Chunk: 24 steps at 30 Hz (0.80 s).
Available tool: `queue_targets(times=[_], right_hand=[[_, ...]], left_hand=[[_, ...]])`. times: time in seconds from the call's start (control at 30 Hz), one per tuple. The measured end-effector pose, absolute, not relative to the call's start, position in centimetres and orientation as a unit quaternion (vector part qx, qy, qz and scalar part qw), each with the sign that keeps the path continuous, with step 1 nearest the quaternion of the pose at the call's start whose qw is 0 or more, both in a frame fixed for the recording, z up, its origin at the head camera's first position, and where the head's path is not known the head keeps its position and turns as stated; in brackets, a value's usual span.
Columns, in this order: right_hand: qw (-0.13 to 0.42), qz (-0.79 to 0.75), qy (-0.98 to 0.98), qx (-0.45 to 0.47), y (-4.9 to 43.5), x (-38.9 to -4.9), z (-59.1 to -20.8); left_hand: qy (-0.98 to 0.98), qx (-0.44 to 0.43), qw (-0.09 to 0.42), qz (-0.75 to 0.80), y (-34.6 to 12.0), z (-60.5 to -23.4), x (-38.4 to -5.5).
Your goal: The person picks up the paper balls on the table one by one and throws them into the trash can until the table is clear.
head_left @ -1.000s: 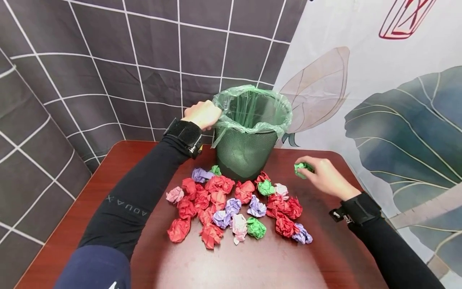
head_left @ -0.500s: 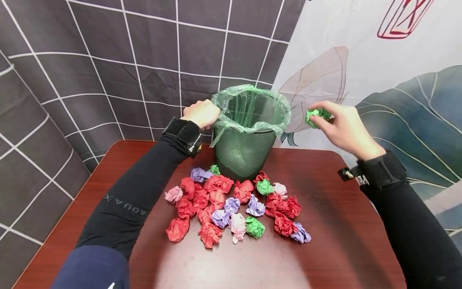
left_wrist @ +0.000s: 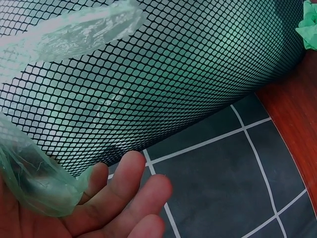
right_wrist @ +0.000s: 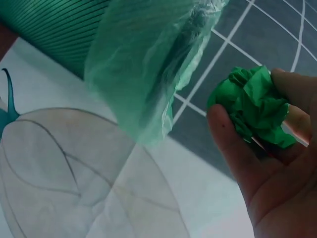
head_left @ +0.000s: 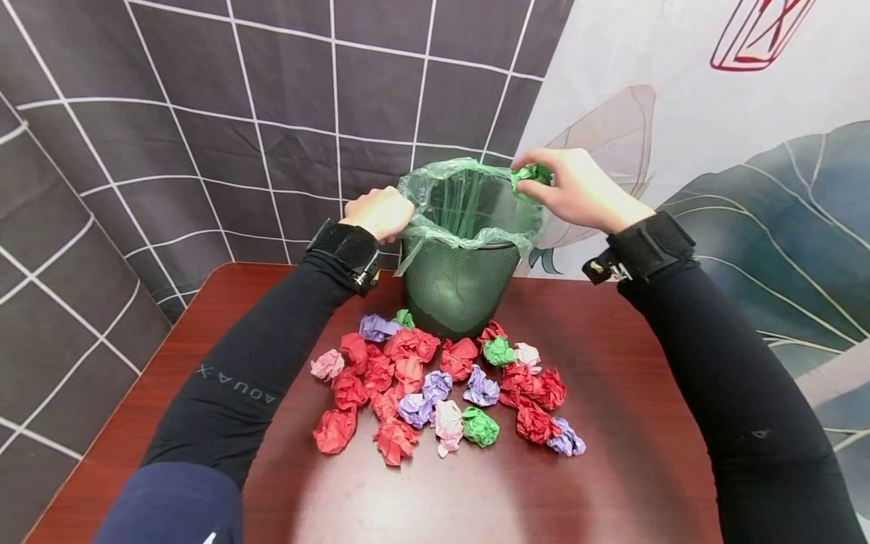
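Note:
A dark mesh trash bin [head_left: 458, 291] lined with a green plastic bag [head_left: 506, 236] stands at the back of the table. My left hand [head_left: 381, 214] grips the bin's left rim over the bag; its curled fingers show under the bag's folded edge in the left wrist view. Above the right side of the rim, my right hand [head_left: 574, 185] pinches a crumpled green paper ball [right_wrist: 250, 104] between thumb and fingers. Crumpled red paper balls [head_left: 411, 345] lie in front of the bin, mixed with purple [head_left: 482, 387], pink and green ones [head_left: 480, 427].
The brown table [head_left: 435, 506] has its back edge close to a dark cloth with a white grid [head_left: 285, 83]. A white cloth with leaf drawings [head_left: 748, 196] hangs at the right. One pink paper ball [head_left: 328, 366] lies at the pile's left edge.
My right hand has risen from the table's right side with the green paper ball, then moved left to the bin's rim. My left hand and the pile have stayed in place.

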State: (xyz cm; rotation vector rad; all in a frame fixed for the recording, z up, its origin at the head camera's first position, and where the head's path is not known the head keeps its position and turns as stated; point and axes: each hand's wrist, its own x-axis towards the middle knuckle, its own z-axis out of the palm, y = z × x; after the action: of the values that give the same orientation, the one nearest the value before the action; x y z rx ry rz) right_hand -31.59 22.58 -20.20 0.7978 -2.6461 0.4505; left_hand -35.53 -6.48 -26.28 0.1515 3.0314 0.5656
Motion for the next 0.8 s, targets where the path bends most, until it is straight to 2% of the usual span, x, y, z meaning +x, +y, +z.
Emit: queue_targets(times=[0.23, 0.43, 0.6, 0.8], right_hand=[[0.08, 0.129, -0.948, 0.281, 20.3, -33.3, -20.7], [0.033, 0.108, -0.953, 0.281, 19.4, -33.8, -21.7], [0.026, 0.127, -0.954, 0.271, 19.2, -33.7, -22.1], [0.06, 0.146, -0.945, 0.285, 20.0, -32.5, -22.2]], left_hand=[[0.983, 0.049, 0.024, 0.177, -6.3, -26.2, -35.2], [0.983, 0.05, 0.023, 0.174, -6.4, -26.2, -35.3], [0.983, 0.053, 0.024, 0.175, -6.5, -26.3, -35.2], [0.983, 0.05, 0.025, 0.176, -6.4, -26.2, -35.3]])
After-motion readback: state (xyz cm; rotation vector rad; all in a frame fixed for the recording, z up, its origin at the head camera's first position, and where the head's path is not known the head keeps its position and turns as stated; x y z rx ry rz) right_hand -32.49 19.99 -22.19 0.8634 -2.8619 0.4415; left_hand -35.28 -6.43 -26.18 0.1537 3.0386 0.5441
